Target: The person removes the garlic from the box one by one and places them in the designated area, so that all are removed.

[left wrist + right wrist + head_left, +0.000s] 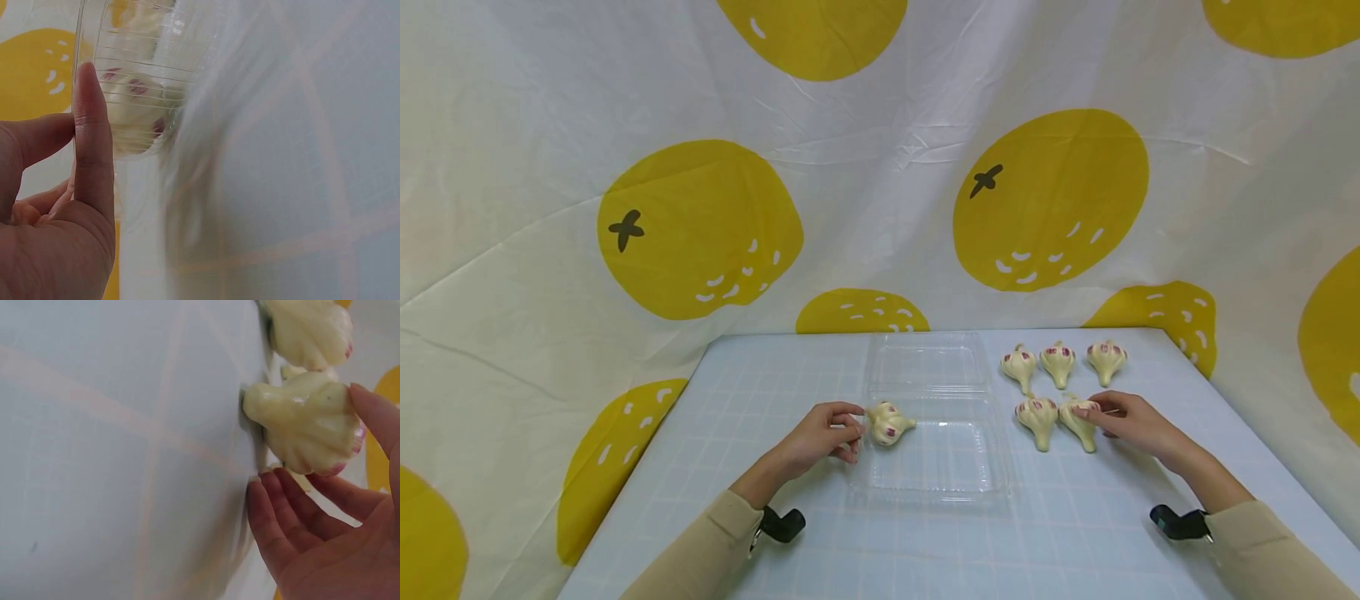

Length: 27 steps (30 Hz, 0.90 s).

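Observation:
An open, hinged clear plastic container (928,497) lies on the table, and one garlic bulb (887,423) sits in its left part. My left hand (823,433) holds the container's left rim; in the left wrist view its thumb and a finger (94,144) meet at the edge. On the right, my right hand (1131,423) pinches the nearer right garlic bulb (1078,423) between thumb and finger. In the right wrist view that bulb (306,422) still stands at the table surface, its other fingers below it.
Beside the held bulb is another garlic bulb (1037,421). Behind them three more stand in a row, the middle one (1057,364) between two others. The container's lid (928,362) lies back toward the lemon-printed cloth (880,208). A pale checked cloth (760,367) covers the table.

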Each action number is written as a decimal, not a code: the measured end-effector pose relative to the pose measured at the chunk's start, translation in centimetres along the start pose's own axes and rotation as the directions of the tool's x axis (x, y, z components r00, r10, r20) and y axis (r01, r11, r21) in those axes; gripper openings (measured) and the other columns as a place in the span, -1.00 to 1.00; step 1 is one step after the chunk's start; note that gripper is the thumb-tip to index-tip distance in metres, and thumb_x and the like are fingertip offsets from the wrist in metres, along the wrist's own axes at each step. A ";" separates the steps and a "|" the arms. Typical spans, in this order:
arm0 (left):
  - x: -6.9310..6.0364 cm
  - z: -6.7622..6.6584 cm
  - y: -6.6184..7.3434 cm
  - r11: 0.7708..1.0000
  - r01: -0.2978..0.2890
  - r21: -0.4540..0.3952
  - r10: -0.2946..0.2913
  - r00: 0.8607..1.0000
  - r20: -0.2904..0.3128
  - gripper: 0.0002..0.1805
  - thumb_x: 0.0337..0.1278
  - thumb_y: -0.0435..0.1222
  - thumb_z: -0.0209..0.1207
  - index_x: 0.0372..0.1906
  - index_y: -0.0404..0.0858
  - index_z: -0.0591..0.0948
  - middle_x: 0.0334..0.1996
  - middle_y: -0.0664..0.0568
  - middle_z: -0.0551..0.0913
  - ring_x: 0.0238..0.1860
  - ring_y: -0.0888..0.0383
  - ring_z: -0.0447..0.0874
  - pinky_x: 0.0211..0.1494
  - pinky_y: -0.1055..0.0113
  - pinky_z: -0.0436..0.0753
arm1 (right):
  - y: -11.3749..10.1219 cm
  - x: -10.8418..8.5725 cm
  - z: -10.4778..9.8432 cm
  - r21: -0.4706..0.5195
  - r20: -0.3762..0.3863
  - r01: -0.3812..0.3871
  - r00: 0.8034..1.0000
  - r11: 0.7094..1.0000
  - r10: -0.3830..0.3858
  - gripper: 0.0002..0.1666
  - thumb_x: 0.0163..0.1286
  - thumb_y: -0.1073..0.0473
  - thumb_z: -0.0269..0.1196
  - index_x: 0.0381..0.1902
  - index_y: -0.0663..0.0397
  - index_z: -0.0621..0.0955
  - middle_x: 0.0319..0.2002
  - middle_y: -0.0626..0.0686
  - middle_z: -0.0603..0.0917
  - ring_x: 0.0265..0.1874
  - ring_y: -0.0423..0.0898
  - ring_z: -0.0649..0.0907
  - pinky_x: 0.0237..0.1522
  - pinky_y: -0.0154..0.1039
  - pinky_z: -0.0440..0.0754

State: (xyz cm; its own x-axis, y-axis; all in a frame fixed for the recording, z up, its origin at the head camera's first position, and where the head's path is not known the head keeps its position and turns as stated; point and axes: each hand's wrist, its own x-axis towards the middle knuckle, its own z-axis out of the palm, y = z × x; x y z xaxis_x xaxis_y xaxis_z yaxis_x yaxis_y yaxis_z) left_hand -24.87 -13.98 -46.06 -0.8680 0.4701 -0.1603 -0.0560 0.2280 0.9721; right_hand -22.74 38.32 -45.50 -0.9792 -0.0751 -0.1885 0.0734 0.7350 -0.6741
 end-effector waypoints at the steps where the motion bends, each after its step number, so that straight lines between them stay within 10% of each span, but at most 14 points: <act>1: 0.0 0.0 0.0 1.000 0.000 0.000 0.000 1.000 0.000 -0.46 0.43 -0.29 0.24 0.35 -0.47 0.42 -0.35 -0.15 0.65 -0.42 0.06 0.68 -0.28 0.23 0.79 | 0.0 0.0 0.0 0.001 0.001 0.000 1.000 1.000 0.000 -0.07 0.48 -0.30 0.22 0.31 0.50 0.41 0.02 0.26 0.62 -0.12 0.03 0.60 -0.16 -0.27 0.69; 27: 0.1 0.0 0.1 1.000 0.001 -0.010 -0.001 1.000 0.009 -0.47 0.42 -0.31 0.24 0.34 -0.47 0.42 -0.33 -0.16 0.64 -0.39 0.09 0.66 -0.27 0.24 0.79 | -0.8 -1.7 -1.5 -0.105 -0.067 0.063 0.995 0.993 -0.070 -0.04 0.49 -0.31 0.19 0.42 0.42 0.32 0.28 0.47 0.46 0.17 0.37 0.52 0.02 0.20 0.70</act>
State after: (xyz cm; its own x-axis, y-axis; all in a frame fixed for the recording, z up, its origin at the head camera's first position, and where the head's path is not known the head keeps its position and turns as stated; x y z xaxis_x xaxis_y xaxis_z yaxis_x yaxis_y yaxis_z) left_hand -25.01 -13.92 -46.02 -0.8634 0.4777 -0.1624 -0.0614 0.2201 0.9735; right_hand -21.44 38.85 -43.52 -0.9924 -0.0815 -0.0925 -0.0089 0.7953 -0.6062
